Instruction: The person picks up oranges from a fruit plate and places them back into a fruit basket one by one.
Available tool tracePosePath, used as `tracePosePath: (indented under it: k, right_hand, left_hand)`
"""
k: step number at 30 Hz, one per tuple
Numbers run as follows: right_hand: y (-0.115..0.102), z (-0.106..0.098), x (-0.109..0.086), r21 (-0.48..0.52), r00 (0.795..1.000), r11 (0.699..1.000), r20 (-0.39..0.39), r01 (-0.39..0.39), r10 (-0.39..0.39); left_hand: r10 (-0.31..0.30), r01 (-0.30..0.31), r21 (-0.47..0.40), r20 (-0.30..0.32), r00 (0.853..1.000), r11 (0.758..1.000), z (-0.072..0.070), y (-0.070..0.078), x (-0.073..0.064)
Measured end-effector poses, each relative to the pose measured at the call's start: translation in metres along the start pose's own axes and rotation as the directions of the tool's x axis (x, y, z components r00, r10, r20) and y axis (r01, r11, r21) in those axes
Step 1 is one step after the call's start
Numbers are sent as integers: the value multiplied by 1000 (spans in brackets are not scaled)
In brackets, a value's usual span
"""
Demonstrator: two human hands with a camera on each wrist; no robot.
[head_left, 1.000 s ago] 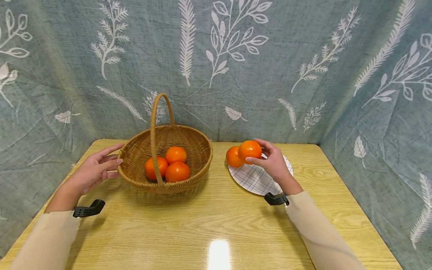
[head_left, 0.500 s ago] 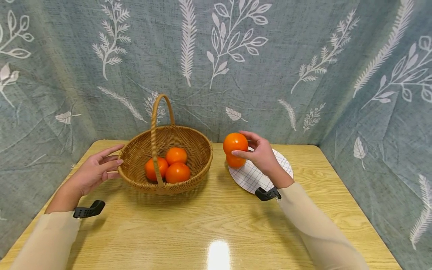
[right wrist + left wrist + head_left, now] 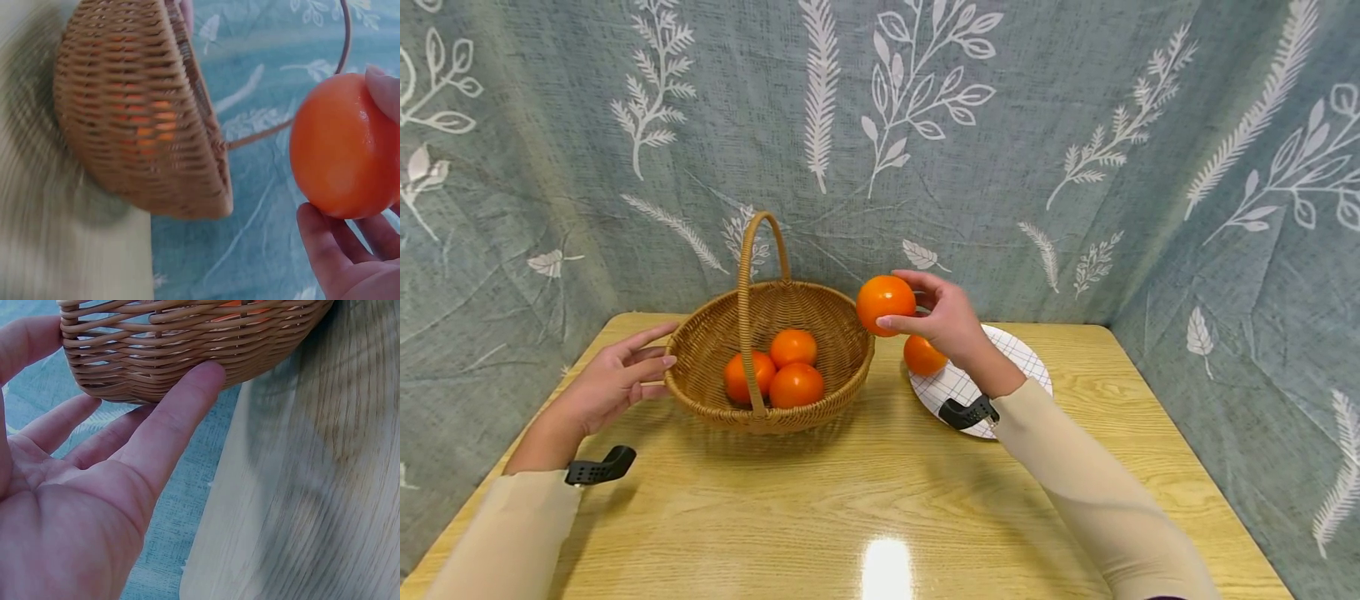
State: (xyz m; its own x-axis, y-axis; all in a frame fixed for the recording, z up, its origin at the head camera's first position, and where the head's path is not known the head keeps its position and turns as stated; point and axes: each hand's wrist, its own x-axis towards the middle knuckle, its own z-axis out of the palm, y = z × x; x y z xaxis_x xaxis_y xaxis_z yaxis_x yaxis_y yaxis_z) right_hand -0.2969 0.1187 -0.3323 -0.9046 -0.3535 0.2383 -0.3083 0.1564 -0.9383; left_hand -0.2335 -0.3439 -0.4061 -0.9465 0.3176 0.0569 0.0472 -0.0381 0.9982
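My right hand (image 3: 946, 321) holds a round, glossy orange fruit (image 3: 883, 302) between thumb and fingers, raised near the right rim of a wicker basket (image 3: 842, 387). In the right wrist view this fruit (image 3: 344, 147) is large, with the basket's woven side (image 3: 125, 112) to its left. Several similar fruits (image 3: 796, 385) lie inside the basket below its tall handle. One more orange fruit (image 3: 924, 357) sits on the left part of a white checked plate (image 3: 1022, 367). My left hand (image 3: 613, 379) touches the basket's left side with extended fingers; the left wrist view has its thumb (image 3: 181, 409) against the weave.
The basket and plate stand toward the back of a light wooden table (image 3: 775, 517). Behind and at both sides hangs a blue-grey cloth (image 3: 970, 208) with white leaf prints. The basket's arched handle (image 3: 747, 292) rises well above its rim.
My right hand has carried the fruit up and left, from over the plate to near the basket's right rim. The left hand stays at the basket.
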Motion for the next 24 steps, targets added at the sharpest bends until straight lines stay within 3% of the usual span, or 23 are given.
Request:
tracePosePath:
  k: [11, 24]
  right_hand:
    - [-17, 25, 24, -52, 999, 998, 32, 36, -34]
    - [-27, 70, 53, -66, 986, 996, 162, 59, -48]
  left_hand:
    - [5, -5, 2, 1, 1000, 1000, -1, -1, 1]
    - [23, -23, -13, 20, 1000, 1000, -2, -1, 2]
